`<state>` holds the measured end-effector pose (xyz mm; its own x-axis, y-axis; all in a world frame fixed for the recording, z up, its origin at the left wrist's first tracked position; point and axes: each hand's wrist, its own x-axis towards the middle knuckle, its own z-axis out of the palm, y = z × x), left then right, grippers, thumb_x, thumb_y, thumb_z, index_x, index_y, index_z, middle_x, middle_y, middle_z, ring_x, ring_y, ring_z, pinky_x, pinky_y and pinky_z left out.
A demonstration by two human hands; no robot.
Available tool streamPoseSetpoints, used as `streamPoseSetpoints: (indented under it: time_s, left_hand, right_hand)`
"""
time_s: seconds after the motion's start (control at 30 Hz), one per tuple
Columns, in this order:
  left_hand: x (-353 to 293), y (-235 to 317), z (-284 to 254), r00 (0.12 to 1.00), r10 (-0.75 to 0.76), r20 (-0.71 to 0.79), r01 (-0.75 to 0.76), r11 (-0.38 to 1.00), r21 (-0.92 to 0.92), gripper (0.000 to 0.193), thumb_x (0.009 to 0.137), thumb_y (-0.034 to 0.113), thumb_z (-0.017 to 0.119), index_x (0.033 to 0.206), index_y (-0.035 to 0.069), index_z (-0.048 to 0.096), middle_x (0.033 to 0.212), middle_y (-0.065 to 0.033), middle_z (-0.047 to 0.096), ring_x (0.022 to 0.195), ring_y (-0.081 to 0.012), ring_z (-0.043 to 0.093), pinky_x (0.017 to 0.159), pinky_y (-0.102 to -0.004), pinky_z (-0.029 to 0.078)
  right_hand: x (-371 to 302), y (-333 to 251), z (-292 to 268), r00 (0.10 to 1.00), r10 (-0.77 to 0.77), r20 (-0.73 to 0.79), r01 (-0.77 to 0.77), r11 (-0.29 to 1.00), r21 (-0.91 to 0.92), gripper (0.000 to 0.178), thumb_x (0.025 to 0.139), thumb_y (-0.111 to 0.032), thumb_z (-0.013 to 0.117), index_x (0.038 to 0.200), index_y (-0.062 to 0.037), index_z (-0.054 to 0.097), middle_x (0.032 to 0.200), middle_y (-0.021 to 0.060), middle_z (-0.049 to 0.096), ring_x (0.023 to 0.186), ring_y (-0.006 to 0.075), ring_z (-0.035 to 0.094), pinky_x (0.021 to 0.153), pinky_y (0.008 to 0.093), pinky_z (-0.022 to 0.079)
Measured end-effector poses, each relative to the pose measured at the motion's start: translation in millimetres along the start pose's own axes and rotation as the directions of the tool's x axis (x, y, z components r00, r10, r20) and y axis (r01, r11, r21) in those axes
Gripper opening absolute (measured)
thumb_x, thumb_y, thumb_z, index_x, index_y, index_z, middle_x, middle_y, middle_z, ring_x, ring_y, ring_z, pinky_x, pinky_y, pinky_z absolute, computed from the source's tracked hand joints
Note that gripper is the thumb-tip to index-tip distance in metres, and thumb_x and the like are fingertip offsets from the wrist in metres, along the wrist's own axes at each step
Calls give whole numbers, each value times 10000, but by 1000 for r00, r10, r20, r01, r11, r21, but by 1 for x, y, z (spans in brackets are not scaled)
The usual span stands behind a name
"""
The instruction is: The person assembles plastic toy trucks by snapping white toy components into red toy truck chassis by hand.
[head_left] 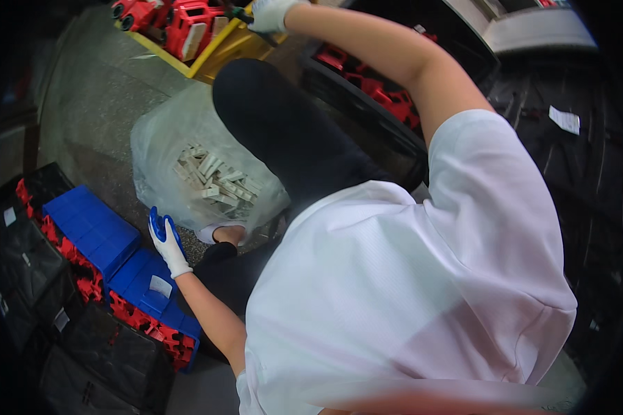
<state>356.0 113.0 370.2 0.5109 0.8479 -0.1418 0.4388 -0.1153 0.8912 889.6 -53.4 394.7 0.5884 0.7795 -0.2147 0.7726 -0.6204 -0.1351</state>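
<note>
My right hand (271, 15), in a white glove, is at the top edge beside a yellow bin (239, 48). Its fingers are curled around something dark that I cannot make out. Red toy trucks (187, 31) with black wheels lie in the bin, some with pale strips against them. My left hand (166, 243), in a white glove with a blue palm, hangs with fingers stretched and apart, holding nothing. It is between blue crates and a translucent plastic bag (156, 152). Pale flat strips (214, 178) lie in a heap in the bag.
Blue crates (93, 225) and black crates (111, 353) stand at the left, with red parts (135, 315) among them. A black crate (367, 114) of red parts is beyond my right knee. A black-covered stack with a paper label (564, 120) stands at the right.
</note>
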Motion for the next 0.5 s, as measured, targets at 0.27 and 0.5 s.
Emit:
streamPoseSetpoints:
  time_s: [0.27,0.5]
  left_hand:
    - [-8,4,-19,989,-41,143,23,992,125,388,943,64,494,1319,-29,473,1308,-87,513,1160,-164,492,999,-281,385]
    - [-11,-5,1,969,-130,208,105,987,125,396,936,69,501,1319,-27,482,1335,-98,508,1206,-178,479,1021,-286,362]
  right_hand:
    - [-141,127,-56,920,273,282,-277,960,-25,397,877,-362,548,911,12,677,875,154,688,761,234,658,672,367,505]
    - [-233,153,191,861,213,463,-278,957,77,753,760,-369,701,1418,-226,363,1488,234,258,1268,391,435,1050,403,382]
